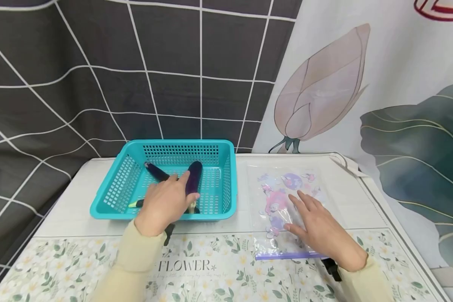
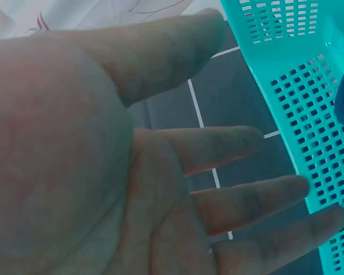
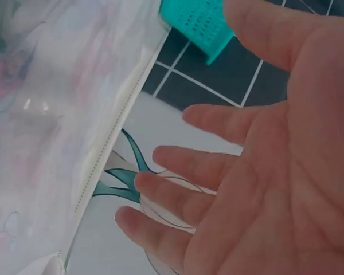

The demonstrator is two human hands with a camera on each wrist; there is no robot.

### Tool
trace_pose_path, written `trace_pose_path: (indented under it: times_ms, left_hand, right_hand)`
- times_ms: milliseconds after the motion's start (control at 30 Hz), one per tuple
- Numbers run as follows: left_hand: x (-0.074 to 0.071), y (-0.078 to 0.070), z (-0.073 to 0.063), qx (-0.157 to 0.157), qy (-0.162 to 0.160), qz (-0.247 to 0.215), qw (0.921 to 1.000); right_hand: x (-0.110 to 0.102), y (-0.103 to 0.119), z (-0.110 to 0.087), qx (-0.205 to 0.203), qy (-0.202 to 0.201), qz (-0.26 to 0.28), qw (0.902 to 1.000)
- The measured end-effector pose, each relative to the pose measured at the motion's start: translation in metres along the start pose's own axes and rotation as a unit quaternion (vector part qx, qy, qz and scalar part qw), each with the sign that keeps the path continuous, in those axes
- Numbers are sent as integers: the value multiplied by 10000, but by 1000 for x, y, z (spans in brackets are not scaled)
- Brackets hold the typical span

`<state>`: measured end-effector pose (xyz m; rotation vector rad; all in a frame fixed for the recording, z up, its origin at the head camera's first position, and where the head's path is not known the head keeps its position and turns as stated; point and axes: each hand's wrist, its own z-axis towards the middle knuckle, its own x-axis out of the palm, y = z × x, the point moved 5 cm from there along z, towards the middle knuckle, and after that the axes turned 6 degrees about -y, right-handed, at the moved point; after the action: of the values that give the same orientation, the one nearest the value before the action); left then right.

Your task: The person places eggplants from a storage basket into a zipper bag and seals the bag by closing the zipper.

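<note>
Above the turquoise basket (image 1: 232, 180), my left hand (image 1: 167, 203) reaches with its fingers extended and spread. Beneath it lie two dark purple eggplants; one eggplant (image 1: 194, 178) stands nearly lengthwise, the other eggplant (image 1: 156, 171) slants partly behind the fingers. Left of the hand shows a dark thing with a lime-green end (image 1: 133, 205), mostly hidden. In the left wrist view, the palm (image 2: 51, 154) holds nothing. On the right, my right hand (image 1: 321, 226) hovers with loosely spread fingers over a clear zip bag (image 1: 264, 235) with pastel cartoon prints and a purple zip strip. The right palm (image 3: 258, 189) is bare.
A white cloth with a floral, lettered mat (image 1: 211, 285) covers the table. Behind it hangs a dark grid-patterned curtain (image 1: 173, 96), and to the right a white curtain with a large printed flower (image 1: 321, 88). The basket's back rim stands close to the dark curtain.
</note>
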<state>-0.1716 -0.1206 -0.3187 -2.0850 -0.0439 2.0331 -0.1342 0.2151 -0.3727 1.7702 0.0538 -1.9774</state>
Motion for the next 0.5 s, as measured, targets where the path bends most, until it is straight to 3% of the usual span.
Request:
trace_pose_path:
  times_ms: [233,500]
  left_hand:
    - [-7,5,8,300,-203,133,9993]
    - [-5,14,22,-31,432,150,9989]
  right_hand:
    - [4,2,-7,-173,170,112,9996]
    - [14,7,-13,-258,603,9,9978]
